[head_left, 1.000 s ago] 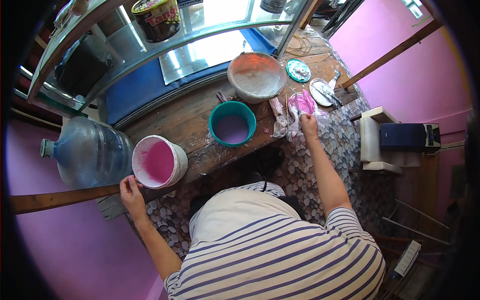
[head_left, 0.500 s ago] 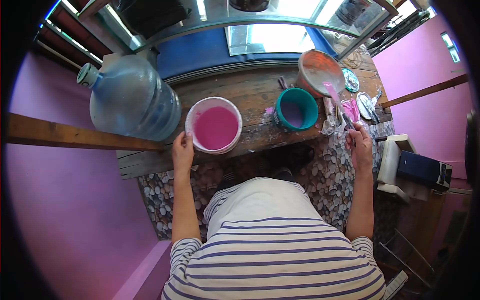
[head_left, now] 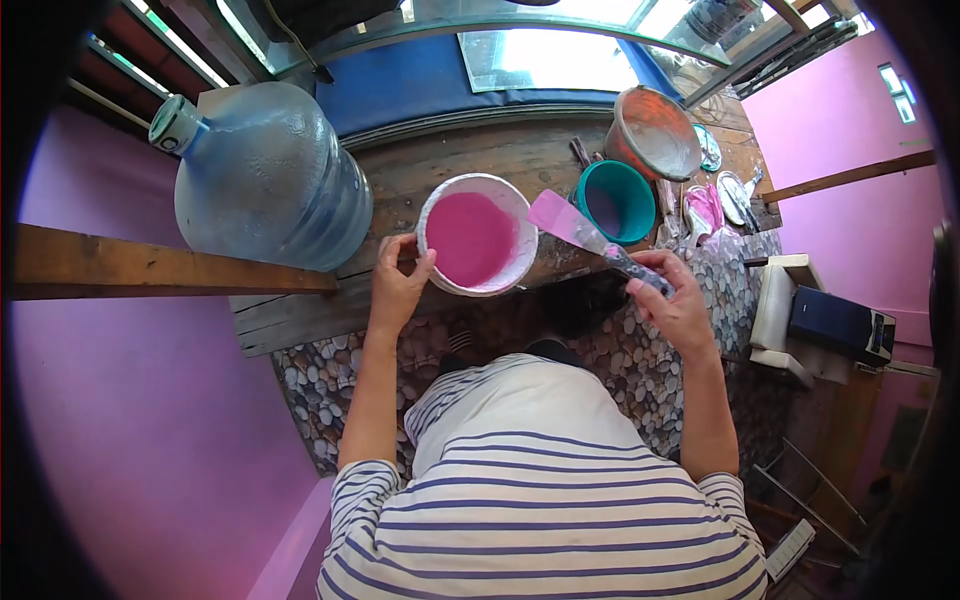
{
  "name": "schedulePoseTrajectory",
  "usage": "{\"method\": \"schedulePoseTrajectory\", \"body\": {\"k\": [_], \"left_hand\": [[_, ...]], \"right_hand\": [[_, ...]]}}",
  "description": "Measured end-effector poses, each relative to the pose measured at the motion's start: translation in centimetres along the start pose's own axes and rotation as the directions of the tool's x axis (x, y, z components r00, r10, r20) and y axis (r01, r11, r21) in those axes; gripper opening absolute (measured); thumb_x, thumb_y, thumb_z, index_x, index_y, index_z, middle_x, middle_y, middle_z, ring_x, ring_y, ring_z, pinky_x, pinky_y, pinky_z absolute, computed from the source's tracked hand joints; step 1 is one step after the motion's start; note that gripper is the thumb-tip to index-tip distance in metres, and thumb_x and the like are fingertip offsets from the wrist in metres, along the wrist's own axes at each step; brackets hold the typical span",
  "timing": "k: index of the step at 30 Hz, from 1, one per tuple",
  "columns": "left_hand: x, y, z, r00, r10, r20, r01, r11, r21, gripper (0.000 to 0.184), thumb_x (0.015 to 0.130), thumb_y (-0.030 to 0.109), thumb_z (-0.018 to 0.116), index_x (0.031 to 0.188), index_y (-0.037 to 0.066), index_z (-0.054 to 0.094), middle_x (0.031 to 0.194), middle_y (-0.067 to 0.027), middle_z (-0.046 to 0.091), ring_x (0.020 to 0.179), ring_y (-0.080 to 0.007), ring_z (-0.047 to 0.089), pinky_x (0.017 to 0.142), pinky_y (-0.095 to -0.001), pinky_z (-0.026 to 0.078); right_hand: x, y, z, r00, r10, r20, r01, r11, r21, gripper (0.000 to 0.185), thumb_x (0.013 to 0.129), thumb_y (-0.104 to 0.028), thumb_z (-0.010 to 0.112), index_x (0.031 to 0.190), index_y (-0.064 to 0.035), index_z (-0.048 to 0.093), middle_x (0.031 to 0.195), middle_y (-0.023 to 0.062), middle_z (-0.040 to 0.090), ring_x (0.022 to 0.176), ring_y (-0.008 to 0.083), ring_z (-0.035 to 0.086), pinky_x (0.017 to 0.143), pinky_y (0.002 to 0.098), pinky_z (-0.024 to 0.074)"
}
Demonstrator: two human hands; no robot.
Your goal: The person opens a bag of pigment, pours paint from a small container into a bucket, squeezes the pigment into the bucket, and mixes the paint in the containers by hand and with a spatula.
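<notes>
A white bucket (head_left: 527, 240) with pink paint (head_left: 470, 238) inside tilts slightly at the front of the wooden table. My left hand (head_left: 400, 285) grips its left rim, thumb and fingers pinched at the edge. In my right hand (head_left: 680, 300) is a putty knife (head_left: 590, 238), held by its paint-speckled handle. Its pink-coated blade points up and left, just right of the bucket's rim. Behind the knife stands a teal bucket (head_left: 640, 215), with a dark residue inside.
A large water jug (head_left: 260, 185) stands at the left of the table (head_left: 420, 155). An orange-grey basin (head_left: 655, 135) sits behind the teal bucket, near paint-smeared lids (head_left: 733, 195) and pink-stained plastic (head_left: 703, 210). A wooden beam (head_left: 170, 272) crosses at left.
My right hand has brought the putty knife left and down, from beside the basin to near the white bucket. The white bucket now tilts, with my left hand still at its rim.
</notes>
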State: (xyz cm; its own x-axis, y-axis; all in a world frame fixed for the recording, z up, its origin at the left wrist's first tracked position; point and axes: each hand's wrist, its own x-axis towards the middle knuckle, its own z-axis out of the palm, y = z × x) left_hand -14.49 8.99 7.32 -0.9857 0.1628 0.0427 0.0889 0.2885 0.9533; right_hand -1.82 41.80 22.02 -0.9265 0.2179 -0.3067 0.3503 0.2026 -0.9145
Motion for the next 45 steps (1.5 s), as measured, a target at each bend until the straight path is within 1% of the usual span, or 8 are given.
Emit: {"method": "schedulePoseTrajectory", "body": {"k": [6, 8, 14, 24, 30, 34, 40, 45], "left_hand": [[-0.5, 2.7, 2.1, 0.987, 0.137, 0.083, -0.144, 0.986, 0.08, 0.032, 0.084, 0.015, 0.073, 0.109, 0.0, 0.06, 0.104, -0.0104, 0.057, 0.088, -0.0199, 0.059, 0.079, -0.0302, 0.05], [-0.5, 2.8, 2.4, 0.978, 0.181, 0.105, -0.191, 0.977, 0.093, 0.033, 0.084, 0.016, 0.074, 0.11, 0.0, 0.06, 0.104, -0.0108, 0.057, 0.09, -0.0207, 0.059, 0.081, -0.0309, 0.05], [-1.1, 2.7, 1.6, 0.979, 0.164, 0.124, -0.181, 0.974, 0.136, 0.033, 0.086, 0.017, 0.072, 0.112, 0.001, 0.06, 0.108, -0.0109, 0.057, 0.095, -0.0217, 0.059, 0.085, -0.0313, 0.049], [-2.1, 2.5, 1.1, 0.981, 0.161, 0.105, -0.171, 0.98, 0.098, 0.031, 0.088, 0.016, 0.07, 0.114, 0.002, 0.06, 0.11, -0.0092, 0.056, 0.097, -0.0201, 0.058, 0.087, -0.0304, 0.047], [-2.4, 2.5, 1.2, 0.979, 0.172, 0.112, -0.185, 0.976, 0.118, 0.032, 0.088, 0.018, 0.07, 0.114, 0.002, 0.06, 0.109, -0.0103, 0.056, 0.098, -0.0222, 0.058, 0.089, -0.0315, 0.046], [-2.3, 2.2, 1.0, 0.979, 0.177, 0.099, -0.19, 0.971, 0.143, 0.033, 0.088, 0.018, 0.07, 0.114, 0.001, 0.059, 0.109, -0.0112, 0.057, 0.098, -0.0233, 0.059, 0.089, -0.0319, 0.047], [-2.2, 1.7, 0.8, 0.979, 0.185, 0.084, -0.196, 0.971, 0.137, 0.032, 0.088, 0.016, 0.069, 0.114, 0.001, 0.059, 0.11, -0.0113, 0.057, 0.099, -0.0239, 0.058, 0.09, -0.0324, 0.046], [-2.0, 1.7, 0.7, 0.975, 0.199, 0.098, -0.211, 0.967, 0.142, 0.031, 0.088, 0.016, 0.069, 0.113, 0.001, 0.059, 0.109, -0.0115, 0.057, 0.099, -0.024, 0.058, 0.091, -0.0326, 0.046]], "right_hand": [[3.0, -0.3, 3.4, 0.977, -0.18, 0.114, 0.21, 0.907, -0.365, 0.027, 0.091, -0.015, 0.063, 0.113, -0.0004, 0.059, 0.086, 0.0137, 0.064, 0.075, 0.0223, 0.065, 0.068, 0.0339, 0.0514], [5.3, 2.7, 5.3, 0.857, -0.478, 0.193, 0.492, 0.649, -0.581, 0.023, 0.089, -0.01, 0.061, 0.107, 0.0029, 0.059, 0.092, 0.0147, 0.064, 0.074, 0.0252, 0.066, 0.065, 0.0343, 0.0516], [9.7, 6.6, 10.9, 0.923, -0.275, 0.271, 0.371, 0.437, -0.82, 0.011, 0.086, -0.004, 0.052, 0.092, 0.0018, 0.059, 0.095, 0.0201, 0.061, 0.087, 0.0348, 0.067, 0.073, 0.0413, 0.0565], [8.1, 8.0, 13.2, 0.811, -0.293, 0.506, 0.58, 0.29, -0.761, 0.01, 0.083, -0.005, 0.054, 0.088, -0.0005, 0.062, 0.094, 0.019, 0.06, 0.085, 0.0324, 0.067, 0.07, 0.0409, 0.057], [9.7, 7.8, 14.6, 0.872, -0.396, 0.288, 0.431, 0.343, -0.834, 0.01, 0.083, -0.006, 0.054, 0.087, -0.0004, 0.062, 0.092, 0.0183, 0.059, 0.084, 0.0319, 0.067, 0.071, 0.0405, 0.0567], [8.1, 8.8, 14.5, 0.731, -0.436, 0.526, 0.661, 0.259, -0.704, 0.008, 0.082, -0.006, 0.055, 0.085, -0.001, 0.061, 0.091, 0.017, 0.059, 0.082, 0.031, 0.066, 0.068, 0.0398, 0.0562], [10.0, 8.0, 14.6, 0.822, -0.479, 0.308, 0.499, 0.347, -0.794, 0.009, 0.081, -0.006, 0.057, 0.086, -0.0005, 0.062, 0.092, 0.0164, 0.058, 0.083, 0.0312, 0.065, 0.068, 0.039, 0.0561], [9.2, 8.0, 15.6, 0.65, -0.495, 0.576, 0.735, 0.216, -0.643, 0.009, 0.081, -0.006, 0.057, 0.088, -0.0018, 0.062, 0.096, 0.0169, 0.058, 0.087, 0.0307, 0.064, 0.068, 0.0392, 0.0562]]}}
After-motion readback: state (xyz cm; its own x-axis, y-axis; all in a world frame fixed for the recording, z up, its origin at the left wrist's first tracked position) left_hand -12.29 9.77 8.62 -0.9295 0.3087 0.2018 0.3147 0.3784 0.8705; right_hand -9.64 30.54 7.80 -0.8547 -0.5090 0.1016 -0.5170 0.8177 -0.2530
